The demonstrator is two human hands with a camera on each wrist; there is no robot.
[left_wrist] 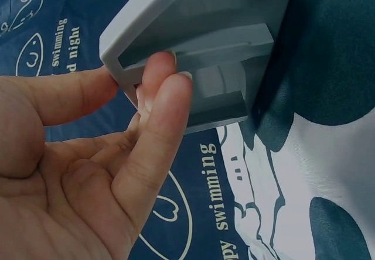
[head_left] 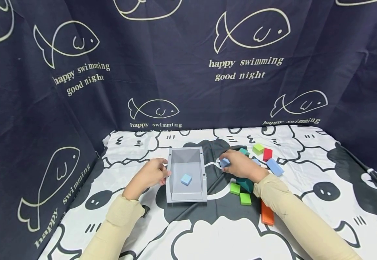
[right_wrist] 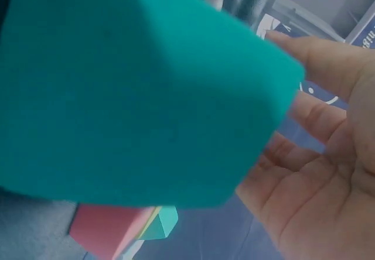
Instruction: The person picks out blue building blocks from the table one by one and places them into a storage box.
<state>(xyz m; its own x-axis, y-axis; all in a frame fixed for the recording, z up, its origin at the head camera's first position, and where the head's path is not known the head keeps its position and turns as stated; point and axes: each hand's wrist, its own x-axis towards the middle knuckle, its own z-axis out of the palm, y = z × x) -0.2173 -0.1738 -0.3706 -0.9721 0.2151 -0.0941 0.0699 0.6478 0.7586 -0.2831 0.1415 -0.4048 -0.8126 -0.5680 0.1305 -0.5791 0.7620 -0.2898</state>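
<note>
Just right of centre in the head view, a blue block [head_left: 225, 163] sits between the thumb and fingers of the right hand [head_left: 238, 164], that grip narrowed to a pinch on its sides. Left of it, at mid-frame, the left hand [head_left: 152, 173] has its grip bent round the left edge of a grey box [head_left: 188, 197], the thumb and fingertips near together; a pale blue block [head_left: 186, 180] lies on the box's floor.

The blue block looks light and firm, perhaps foam or painted wood, so a gentle hold on two opposite faces should do; squeezing a corner could make it twist. The box seems to be stiff, thin plastic, light enough to slide if knocked, and best steadied by its side wall. A teal block [head_left: 246, 185] lies by the right wrist and could be nudged.
</note>
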